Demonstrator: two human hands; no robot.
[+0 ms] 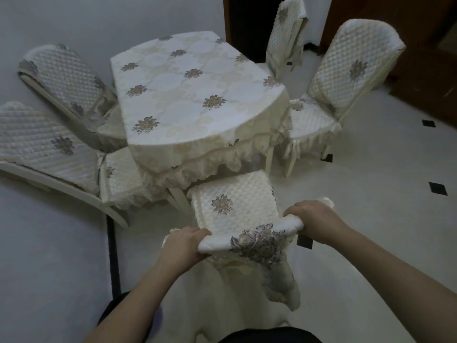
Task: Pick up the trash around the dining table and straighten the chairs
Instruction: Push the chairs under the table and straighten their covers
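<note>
A cream quilted chair (235,196) stands right in front of me, its seat facing the dining table (188,95). My left hand (184,243) grips the left end of the chair's padded top rail. My right hand (314,219) grips the right end of the same rail. The rail's cover shows a grey flower pattern between my hands. The table wears a cream floral cloth with a frilled hem. No trash shows on the floor in view.
Two chairs (57,142) (66,78) stand at the table's left, against a grey wall. Two more chairs (341,78) (286,35) stand at the right and far right. Dark wooden doors (432,70) lie beyond. White tiled floor with black diamonds (437,188) spreads to the right.
</note>
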